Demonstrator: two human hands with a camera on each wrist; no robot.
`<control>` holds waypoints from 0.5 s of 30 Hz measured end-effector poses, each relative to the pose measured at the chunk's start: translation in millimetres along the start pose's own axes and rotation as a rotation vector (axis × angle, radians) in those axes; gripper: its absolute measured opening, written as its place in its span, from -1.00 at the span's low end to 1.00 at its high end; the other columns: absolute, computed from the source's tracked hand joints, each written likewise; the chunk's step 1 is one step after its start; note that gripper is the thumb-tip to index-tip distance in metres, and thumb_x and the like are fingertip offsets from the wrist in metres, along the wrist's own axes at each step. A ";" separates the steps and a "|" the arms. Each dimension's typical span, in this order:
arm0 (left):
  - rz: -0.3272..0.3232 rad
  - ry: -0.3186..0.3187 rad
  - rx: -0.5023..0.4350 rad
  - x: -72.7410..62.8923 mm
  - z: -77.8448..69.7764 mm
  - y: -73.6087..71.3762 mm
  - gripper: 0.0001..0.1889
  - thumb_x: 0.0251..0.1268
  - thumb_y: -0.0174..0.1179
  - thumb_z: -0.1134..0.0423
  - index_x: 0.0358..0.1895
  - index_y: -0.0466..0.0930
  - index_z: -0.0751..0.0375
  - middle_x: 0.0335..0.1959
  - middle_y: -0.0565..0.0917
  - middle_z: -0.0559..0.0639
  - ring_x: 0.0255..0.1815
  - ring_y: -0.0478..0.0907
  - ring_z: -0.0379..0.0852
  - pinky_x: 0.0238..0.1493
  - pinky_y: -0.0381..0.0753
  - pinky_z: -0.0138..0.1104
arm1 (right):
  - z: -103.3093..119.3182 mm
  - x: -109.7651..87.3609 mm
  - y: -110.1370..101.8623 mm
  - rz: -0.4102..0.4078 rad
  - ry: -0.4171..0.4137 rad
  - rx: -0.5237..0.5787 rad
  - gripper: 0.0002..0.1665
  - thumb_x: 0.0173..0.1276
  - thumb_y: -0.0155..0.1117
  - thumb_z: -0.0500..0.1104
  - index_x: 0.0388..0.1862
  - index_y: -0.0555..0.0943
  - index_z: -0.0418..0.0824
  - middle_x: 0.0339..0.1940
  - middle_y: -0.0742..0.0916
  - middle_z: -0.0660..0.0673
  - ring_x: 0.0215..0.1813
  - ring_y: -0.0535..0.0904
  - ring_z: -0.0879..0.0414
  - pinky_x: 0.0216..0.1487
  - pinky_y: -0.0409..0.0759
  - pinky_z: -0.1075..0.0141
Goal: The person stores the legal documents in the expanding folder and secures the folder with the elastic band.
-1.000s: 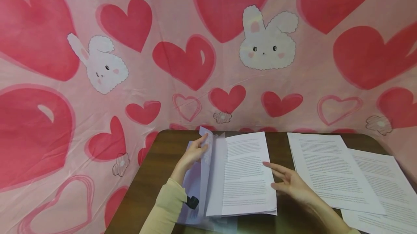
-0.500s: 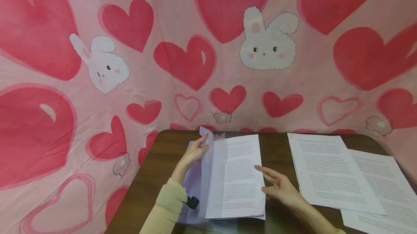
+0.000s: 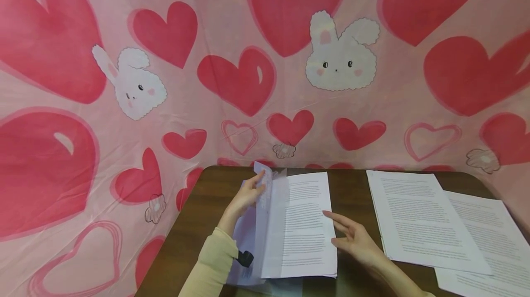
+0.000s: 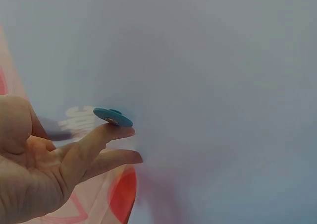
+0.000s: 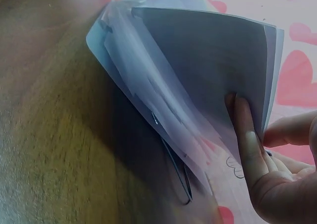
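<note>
A lilac plastic document folder [image 3: 244, 237] lies open on the table, its translucent cover standing nearly upright. My left hand [image 3: 246, 193] presses the cover from the left with extended fingers. In the left wrist view, a round teal button [image 4: 113, 117] sits at my fingertip against the translucent sheet. My right hand [image 3: 358, 242] pinches the right edge of a stack of printed papers [image 3: 308, 228] between thumb and fingers. The left part of this stack lies behind a translucent plastic layer [image 3: 275, 228]. In the right wrist view, the sheets [image 5: 208, 50] stand raised beside the folder's clear layers [image 5: 148, 80].
Two further lots of printed paper lie to the right on the dark wooden table [image 3: 198, 209]: a stack [image 3: 426, 223] partly overlapping other sheets [image 3: 488, 242]. A pink cloth with hearts and rabbits [image 3: 290, 81] hangs behind the table's far edge.
My right hand has moved left with the stack of papers, taking it further under the plastic layer, and then stays nearly still. My left hand keeps its place at the cover.
</note>
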State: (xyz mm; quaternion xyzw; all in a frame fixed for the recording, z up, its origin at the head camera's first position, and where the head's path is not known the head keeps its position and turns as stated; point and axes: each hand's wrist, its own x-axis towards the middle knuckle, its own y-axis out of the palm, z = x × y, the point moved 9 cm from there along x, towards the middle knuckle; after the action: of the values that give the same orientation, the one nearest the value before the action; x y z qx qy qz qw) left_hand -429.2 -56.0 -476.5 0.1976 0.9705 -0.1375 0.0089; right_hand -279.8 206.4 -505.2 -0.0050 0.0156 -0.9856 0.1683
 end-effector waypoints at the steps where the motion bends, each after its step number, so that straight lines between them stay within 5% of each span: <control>1: 0.000 0.000 -0.002 0.1 0.3 -0.4 -0.33 0.78 -0.03 0.31 0.80 0.02 0.25 -0.33 0.36 -0.12 -0.59 0.23 -0.28 -0.46 0.59 -0.39 | 0.1 -0.3 -0.9 -0.003 -0.004 -0.004 -0.10 0.55 0.30 -0.41 0.76 0.15 -0.45 0.72 0.10 -0.64 0.12 0.86 0.11 0.11 0.78 0.40; 6: -0.006 -0.004 -0.006 1.5 0.2 -1.2 -0.33 0.78 -0.03 0.31 0.80 0.02 0.26 -0.48 0.29 -0.16 -0.61 0.23 -0.28 -0.48 0.59 -0.40 | -0.2 0.6 2.9 -0.011 -0.001 0.004 -0.09 0.54 0.29 -0.42 0.76 0.14 -0.45 0.72 0.11 -0.64 0.10 0.87 0.06 0.09 0.79 0.38; 11: -0.022 -0.006 -0.025 2.4 -1.3 1.0 -0.33 0.76 -0.01 0.33 0.79 0.04 0.27 -0.35 0.33 -0.14 -0.55 0.22 -0.27 -0.42 0.63 -0.38 | -1.3 3.8 12.8 -0.015 -0.005 0.006 -0.10 0.52 0.29 -0.43 0.75 0.16 -0.46 0.72 0.14 -0.63 0.10 0.88 0.00 0.10 0.79 0.39; 15: -0.036 -0.019 -0.040 2.5 -1.9 2.9 -0.33 0.75 -0.02 0.36 0.79 0.03 0.27 -0.51 0.25 -0.18 -0.60 0.17 -0.29 -0.45 0.62 -0.40 | -0.2 7.3 20.0 -0.006 -0.041 0.011 -0.11 0.51 0.28 -0.46 0.74 0.17 -0.48 0.70 0.16 -0.66 0.08 0.88 0.02 0.07 0.78 0.40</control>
State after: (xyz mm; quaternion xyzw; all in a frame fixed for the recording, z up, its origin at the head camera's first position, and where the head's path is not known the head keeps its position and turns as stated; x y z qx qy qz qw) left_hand -430.3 -51.9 -475.6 0.1787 0.9764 -0.1200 0.0198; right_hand -280.0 185.2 -506.0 -0.0243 0.0066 -0.9859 0.1656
